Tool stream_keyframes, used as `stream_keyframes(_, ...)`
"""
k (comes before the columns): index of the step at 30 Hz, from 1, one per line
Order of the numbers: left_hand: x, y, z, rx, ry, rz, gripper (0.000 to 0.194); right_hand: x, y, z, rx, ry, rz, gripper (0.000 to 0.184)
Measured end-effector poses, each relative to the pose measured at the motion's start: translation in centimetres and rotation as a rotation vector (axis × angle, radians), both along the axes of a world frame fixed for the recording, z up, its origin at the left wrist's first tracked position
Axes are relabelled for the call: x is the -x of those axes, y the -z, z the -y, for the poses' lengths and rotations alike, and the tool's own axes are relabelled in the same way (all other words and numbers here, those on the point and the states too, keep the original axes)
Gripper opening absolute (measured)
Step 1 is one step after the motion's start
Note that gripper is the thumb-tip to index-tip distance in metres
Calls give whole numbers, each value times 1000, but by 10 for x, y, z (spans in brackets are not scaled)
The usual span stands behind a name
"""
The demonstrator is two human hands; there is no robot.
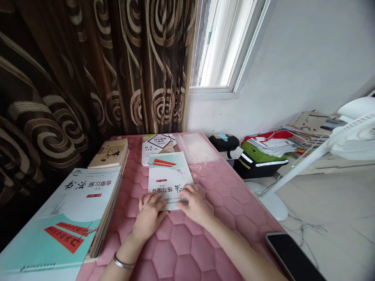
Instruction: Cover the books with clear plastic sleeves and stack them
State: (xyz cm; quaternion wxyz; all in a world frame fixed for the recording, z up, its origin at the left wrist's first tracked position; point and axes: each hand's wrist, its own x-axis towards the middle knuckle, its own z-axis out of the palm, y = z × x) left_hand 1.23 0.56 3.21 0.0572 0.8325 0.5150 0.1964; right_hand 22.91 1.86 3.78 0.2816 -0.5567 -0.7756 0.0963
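A workbook with a white and pale-green cover lies in front of me, its printing upside down from where I look. My left hand rests on its near left corner, fingers stretched out and thumb apart. At the near right corner my right hand touches the cover and edge, fingers loosely bent and spread. Just beyond the workbook lies a white booklet, partly covered by it. To the right of that is a clear plastic sleeve.
A stack of workbooks and a tan book fill the left of the pink quilted surface. A phone lies at the right edge. Beyond stand a white fan and a black box. A patterned curtain hangs behind.
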Motion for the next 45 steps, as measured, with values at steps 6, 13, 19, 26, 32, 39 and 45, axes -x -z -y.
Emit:
stream_keyframes(6, -2, -1, 0, -23, 43, -5, 26, 32, 10, 18, 36, -66, 22, 23)
stream_keyframes(13, 19, -5, -4, -6, 23, 14, 22, -3, 10, 14, 45, -9, 97, 16)
stream_keyframes(19, 48, -17, -9, 69, -15, -20, 21, -67, 10, 15, 99, 9, 44, 8)
stream_keyframes(26, 51, -18, -10, 135, -38, -15, 26, -76, 12, 15, 154, 38, -18, 12)
stream_keyframes(32, 55, -21, -10, 201, -38, 31, 23, -76, 8, 17, 154, 46, 3, 12)
stream_keyframes(39, 7, -18, 5, 88, -21, 14, 22, -12, -3, 23, 46, -24, 162, 27)
stream_keyframes(45, -15, -11, 8, 19, -17, 30, 24, 36, 4, 16, 7, -99, 200, 21)
